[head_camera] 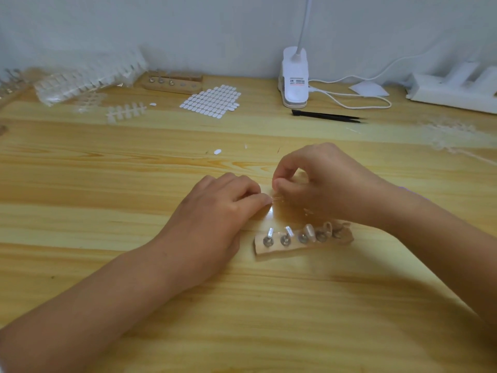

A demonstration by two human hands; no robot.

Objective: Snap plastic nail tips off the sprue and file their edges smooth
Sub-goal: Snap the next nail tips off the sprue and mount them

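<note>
Head | clear nail tip | pinched between left hand, right hand

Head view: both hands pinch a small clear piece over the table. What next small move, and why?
Probably bend the clear piece until it snaps: the left hand and right hand each pinch one end, fingertips nearly touching, so both have a grip.
</note>
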